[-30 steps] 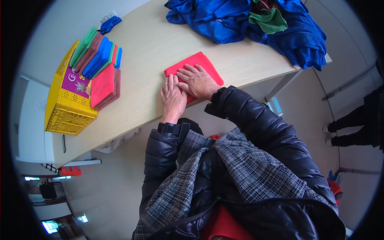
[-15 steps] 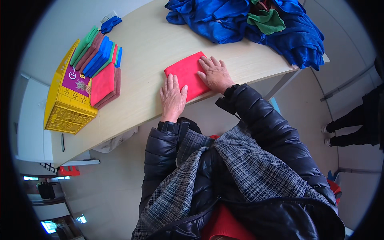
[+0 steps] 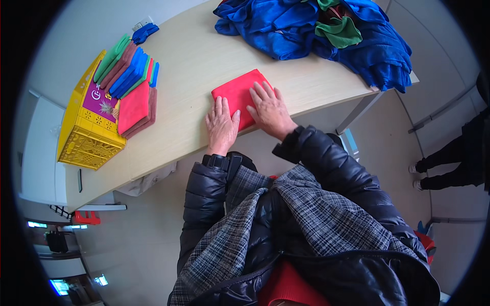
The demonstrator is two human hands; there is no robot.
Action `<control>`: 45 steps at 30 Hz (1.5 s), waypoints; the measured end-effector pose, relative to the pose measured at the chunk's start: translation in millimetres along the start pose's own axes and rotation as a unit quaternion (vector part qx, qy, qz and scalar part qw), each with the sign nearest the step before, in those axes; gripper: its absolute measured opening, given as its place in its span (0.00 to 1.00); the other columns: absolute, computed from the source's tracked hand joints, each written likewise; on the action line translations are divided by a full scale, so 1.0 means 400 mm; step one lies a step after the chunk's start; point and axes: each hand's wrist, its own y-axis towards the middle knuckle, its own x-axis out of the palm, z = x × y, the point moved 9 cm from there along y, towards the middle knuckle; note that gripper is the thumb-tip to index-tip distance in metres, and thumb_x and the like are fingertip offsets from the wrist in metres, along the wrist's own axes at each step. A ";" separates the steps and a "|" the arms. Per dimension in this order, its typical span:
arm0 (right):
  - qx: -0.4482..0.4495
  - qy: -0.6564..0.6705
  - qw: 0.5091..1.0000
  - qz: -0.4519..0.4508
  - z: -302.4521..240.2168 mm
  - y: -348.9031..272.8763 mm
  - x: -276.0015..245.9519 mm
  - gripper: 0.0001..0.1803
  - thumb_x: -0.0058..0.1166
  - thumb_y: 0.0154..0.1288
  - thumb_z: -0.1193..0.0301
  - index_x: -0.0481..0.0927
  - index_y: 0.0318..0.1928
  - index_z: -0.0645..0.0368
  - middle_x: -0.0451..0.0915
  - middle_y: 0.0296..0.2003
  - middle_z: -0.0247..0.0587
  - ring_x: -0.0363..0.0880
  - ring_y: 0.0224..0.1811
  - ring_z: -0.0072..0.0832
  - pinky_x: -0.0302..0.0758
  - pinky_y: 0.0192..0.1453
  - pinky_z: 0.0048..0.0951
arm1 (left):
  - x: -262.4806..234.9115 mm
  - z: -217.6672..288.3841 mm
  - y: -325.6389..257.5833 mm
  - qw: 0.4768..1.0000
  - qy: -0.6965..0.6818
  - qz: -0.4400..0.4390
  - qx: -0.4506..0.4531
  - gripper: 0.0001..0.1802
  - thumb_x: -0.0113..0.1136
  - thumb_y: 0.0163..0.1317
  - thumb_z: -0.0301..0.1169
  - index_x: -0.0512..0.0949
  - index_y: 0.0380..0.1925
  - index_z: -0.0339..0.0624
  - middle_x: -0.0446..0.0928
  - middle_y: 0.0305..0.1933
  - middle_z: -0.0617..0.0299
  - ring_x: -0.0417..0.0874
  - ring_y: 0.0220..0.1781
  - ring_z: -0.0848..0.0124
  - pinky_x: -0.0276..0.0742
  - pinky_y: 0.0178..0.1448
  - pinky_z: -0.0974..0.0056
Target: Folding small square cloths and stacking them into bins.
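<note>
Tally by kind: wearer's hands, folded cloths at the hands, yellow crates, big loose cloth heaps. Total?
Left hand and right hand: 2
Red folded cloth: 1
Yellow crate: 1
Mostly blue cloth heap: 1
Total: 5

The person (image 3: 265, 224) near me is wearing a glossy black quilted jacket (image 3: 245, 278) with puffy sleeves (image 3: 352, 171); a black-and-grey plaid scarf (image 3: 332, 219) is hanging loose, a red top (image 3: 286, 285) is peeking through, and a black band (image 3: 218, 162) is circling the left wrist (image 3: 218, 151).

White and yellow lettering (image 3: 96, 95) near a pineapple picture (image 3: 108, 108) on the purple label (image 3: 93, 105) of a yellow crate (image 3: 94, 145)
</note>
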 end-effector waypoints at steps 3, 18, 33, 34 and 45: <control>-0.007 0.041 0.999 0.003 -0.017 -0.052 -0.020 0.28 0.49 0.73 0.58 0.71 0.66 0.63 0.67 0.69 0.52 0.58 0.75 0.47 0.54 0.78 0.51 | -0.005 -0.003 0.001 1.000 -0.001 0.000 -0.002 0.38 0.42 0.75 0.53 0.57 0.74 0.36 0.51 0.81 0.50 0.52 0.81 0.52 0.47 0.80 0.43; -0.019 0.109 0.991 -0.075 0.082 -0.002 0.016 0.24 0.43 0.76 0.56 0.78 0.60 0.59 0.76 0.63 0.44 0.66 0.72 0.39 0.55 0.77 0.52 | -0.068 0.084 -0.131 0.986 0.047 0.050 0.153 0.42 0.60 0.65 0.50 0.61 0.72 0.37 0.58 0.78 0.50 0.54 0.80 0.53 0.46 0.81 0.42; -0.024 0.048 0.995 -0.085 -0.014 0.080 0.106 0.28 0.47 0.74 0.54 0.74 0.64 0.59 0.71 0.67 0.46 0.62 0.74 0.43 0.54 0.77 0.52 | -0.091 0.209 -0.179 0.969 0.016 0.134 0.208 0.27 0.66 0.56 0.27 0.74 0.57 0.33 0.74 0.59 0.48 0.73 0.62 0.53 0.67 0.70 0.50; -0.007 0.044 0.996 -0.072 -0.013 0.074 0.106 0.30 0.47 0.73 0.53 0.72 0.66 0.61 0.70 0.68 0.47 0.61 0.75 0.44 0.54 0.77 0.51 | -0.093 0.202 -0.175 0.969 0.015 0.130 0.208 0.27 0.66 0.56 0.27 0.74 0.57 0.33 0.74 0.59 0.48 0.73 0.62 0.53 0.67 0.70 0.50; 0.032 0.039 0.996 -0.067 0.000 0.062 0.135 0.34 0.43 0.73 0.55 0.63 0.72 0.63 0.58 0.74 0.56 0.51 0.79 0.50 0.49 0.79 0.56 | 0.014 0.048 0.079 0.991 -0.013 0.027 0.131 0.34 0.41 0.76 0.54 0.68 0.69 0.39 0.62 0.76 0.49 0.58 0.78 0.53 0.52 0.80 0.50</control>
